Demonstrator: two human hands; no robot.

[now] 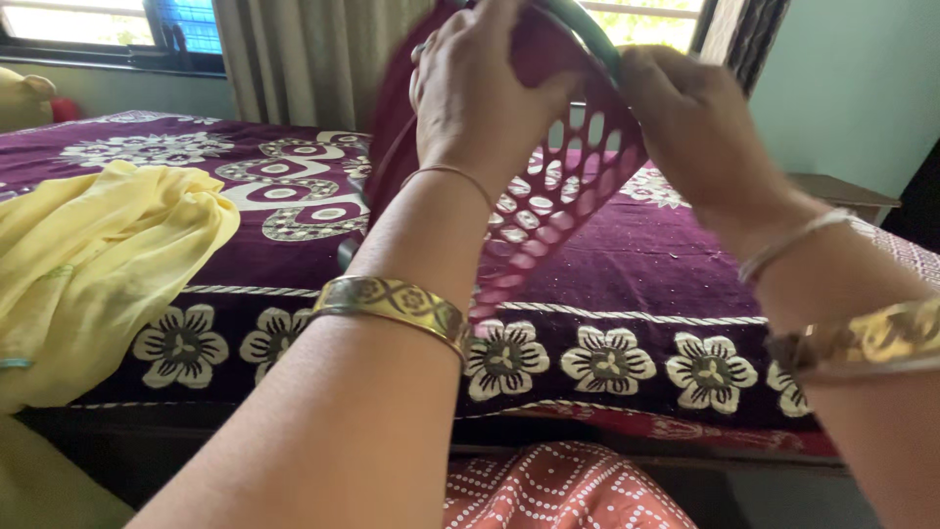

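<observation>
Item one — maroon plastic basket (pixel 563 196), perforated with round holes, held up in the air over the bed (pixel 627 264), at about twelve o'clock from where I am watching. I am seeing it tilted, its rim turned toward the camera, with a dark green handle or band curving over the top edge; the far side is hidden behind the hands.

Item two — left hand (pixel 480 88), closed over the upper rim of the basket at eleven o'clock, fingers wrapping the edge. Thin bangle at the wrist, broad gold bangle (pixel 392 302) lower on the forearm.

Item three — right hand (pixel 690 122), gripping the same rim at one o'clock, close beside the left but not touching it as far as I can tell. It is wearing similar bangles.

Item four — yellow cloth (pixel 98 264), lying bunched on the bed at nine o'clock, well apart from the basket.

Step in hand, as I am judging it: both hands are working at the basket's rim or handle. Any next move calls for a firm two-handed hold, since the basket is hanging unsupported.
</observation>
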